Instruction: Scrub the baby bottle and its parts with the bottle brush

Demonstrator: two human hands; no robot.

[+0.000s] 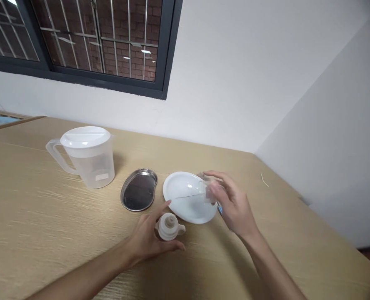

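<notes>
My left hand (149, 237) is curved around a white baby bottle (168, 227) with a pale teat on top and a small side handle. The bottle stands upright near the front of the plate. My right hand (233, 204) pinches a clear, cap-like piece (209, 192), blurred by motion, above the right side of the white oval plate (180, 179). A thin dark line runs leftward from that piece over the plate; I cannot tell whether it belongs to it. Something small and blue shows below the right hand, mostly hidden.
A translucent lidded pitcher (93, 160) stands at the left, its handle pointing left. Between it and the plate lies a kidney-shaped metal tray (138, 191). A thin pale strip (264, 180) lies toward the right table edge. Behind the wooden table (63, 233) rises a white wall.
</notes>
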